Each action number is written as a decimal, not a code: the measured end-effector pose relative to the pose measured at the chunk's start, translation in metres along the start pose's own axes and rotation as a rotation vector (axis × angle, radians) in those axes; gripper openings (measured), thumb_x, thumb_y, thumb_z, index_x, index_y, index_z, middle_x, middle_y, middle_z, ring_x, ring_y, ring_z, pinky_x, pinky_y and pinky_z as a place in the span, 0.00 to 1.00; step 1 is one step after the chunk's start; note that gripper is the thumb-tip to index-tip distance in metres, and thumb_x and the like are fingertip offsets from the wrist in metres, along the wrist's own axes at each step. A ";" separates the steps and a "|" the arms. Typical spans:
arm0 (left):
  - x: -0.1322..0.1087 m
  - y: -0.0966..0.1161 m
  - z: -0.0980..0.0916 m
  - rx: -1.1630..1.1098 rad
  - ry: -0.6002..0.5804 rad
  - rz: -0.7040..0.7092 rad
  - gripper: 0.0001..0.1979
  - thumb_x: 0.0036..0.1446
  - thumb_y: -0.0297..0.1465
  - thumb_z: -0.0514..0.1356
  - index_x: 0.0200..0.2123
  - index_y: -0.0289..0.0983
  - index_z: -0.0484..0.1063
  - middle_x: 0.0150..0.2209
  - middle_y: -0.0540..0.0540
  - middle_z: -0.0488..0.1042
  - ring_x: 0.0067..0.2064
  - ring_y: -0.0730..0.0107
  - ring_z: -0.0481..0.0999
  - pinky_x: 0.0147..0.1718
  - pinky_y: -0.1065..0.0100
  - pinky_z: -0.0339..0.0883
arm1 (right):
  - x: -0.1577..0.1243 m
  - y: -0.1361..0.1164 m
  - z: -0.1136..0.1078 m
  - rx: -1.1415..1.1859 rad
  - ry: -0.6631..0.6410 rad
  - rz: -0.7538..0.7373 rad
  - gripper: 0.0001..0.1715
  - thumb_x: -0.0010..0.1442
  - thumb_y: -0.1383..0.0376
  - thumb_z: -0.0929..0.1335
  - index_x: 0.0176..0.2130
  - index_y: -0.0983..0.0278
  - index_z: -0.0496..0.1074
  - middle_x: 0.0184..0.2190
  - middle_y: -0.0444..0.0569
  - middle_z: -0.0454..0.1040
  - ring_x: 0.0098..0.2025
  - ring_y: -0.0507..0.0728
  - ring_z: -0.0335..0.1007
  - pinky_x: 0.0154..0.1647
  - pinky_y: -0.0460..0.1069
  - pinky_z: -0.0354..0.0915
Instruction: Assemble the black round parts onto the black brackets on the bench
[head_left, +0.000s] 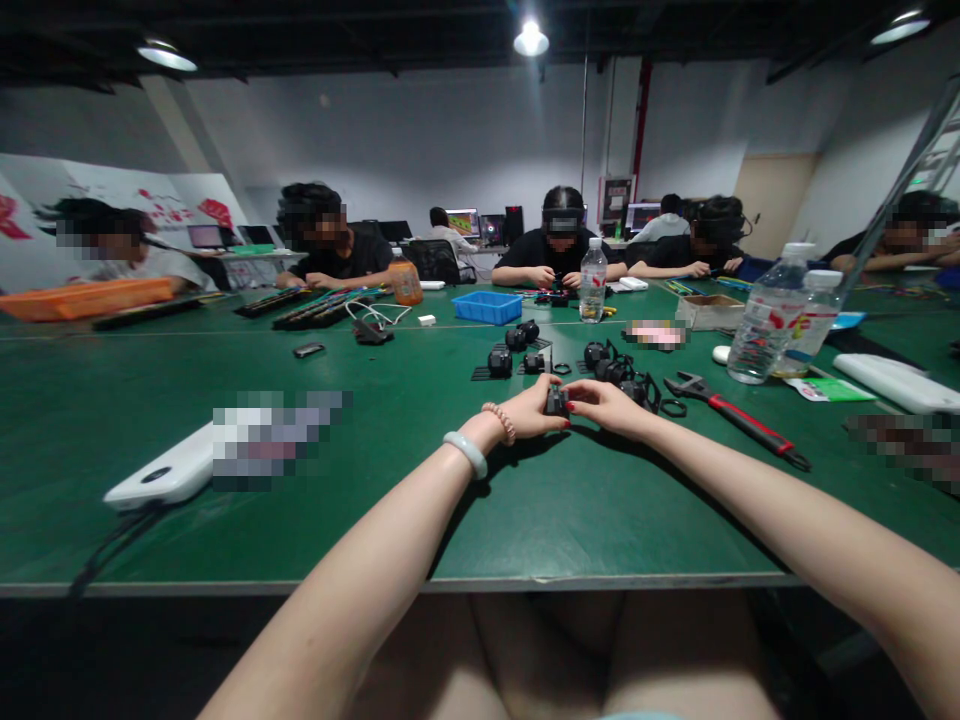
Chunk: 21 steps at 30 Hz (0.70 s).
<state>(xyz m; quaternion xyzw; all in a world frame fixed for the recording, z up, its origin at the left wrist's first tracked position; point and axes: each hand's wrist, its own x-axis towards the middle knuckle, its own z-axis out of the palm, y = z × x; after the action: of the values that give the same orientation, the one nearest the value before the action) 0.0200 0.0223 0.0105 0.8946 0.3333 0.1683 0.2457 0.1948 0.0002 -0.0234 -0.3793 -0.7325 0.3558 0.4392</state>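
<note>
Between my two hands is a small black plastic part (556,401), just above the green table (480,520). My left hand (529,408) wraps round it from the left with thumb and fingers. From the right, the fingertips of my right hand (600,405) pinch its other side. Beyond my hands lie several similar black parts, among them one with a round knob (499,363) and one near my right hand (597,354). A black ring (673,407) lies right of my right hand. Farther right is an adjustable wrench (739,420) with a red and black handle.
Water bottles (769,320) stand at the right, near a white power bank (896,382). At left lies another white power bank (169,465) with a cord. A blue tray (487,307) sits ahead, an orange tray (86,298) far left. Several people work across the table.
</note>
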 end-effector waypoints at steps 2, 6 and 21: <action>0.000 0.000 0.000 0.006 0.006 -0.004 0.32 0.39 0.38 0.58 0.47 0.34 0.51 0.32 0.48 0.64 0.31 0.70 0.66 0.28 0.69 0.61 | 0.000 0.000 0.000 -0.016 -0.001 0.005 0.17 0.48 0.64 0.64 0.40 0.66 0.67 0.38 0.49 0.69 0.40 0.53 0.65 0.45 0.51 0.59; 0.000 0.001 0.000 0.009 0.016 -0.017 0.33 0.39 0.38 0.59 0.48 0.34 0.51 0.30 0.49 0.64 0.29 0.71 0.66 0.27 0.70 0.60 | 0.000 0.000 0.000 -0.050 0.002 0.023 0.17 0.49 0.62 0.64 0.40 0.65 0.67 0.37 0.49 0.70 0.39 0.53 0.65 0.44 0.51 0.60; 0.000 0.003 0.000 -0.008 0.012 0.002 0.32 0.39 0.37 0.59 0.47 0.34 0.51 0.32 0.48 0.65 0.32 0.69 0.67 0.29 0.69 0.61 | 0.000 0.000 0.001 0.001 0.015 0.004 0.18 0.49 0.63 0.64 0.42 0.65 0.64 0.39 0.50 0.68 0.40 0.52 0.65 0.44 0.51 0.60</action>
<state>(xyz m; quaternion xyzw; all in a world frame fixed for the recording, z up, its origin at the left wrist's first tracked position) 0.0211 0.0205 0.0124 0.8928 0.3333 0.1752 0.2473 0.1941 -0.0001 -0.0232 -0.3833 -0.7281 0.3544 0.4443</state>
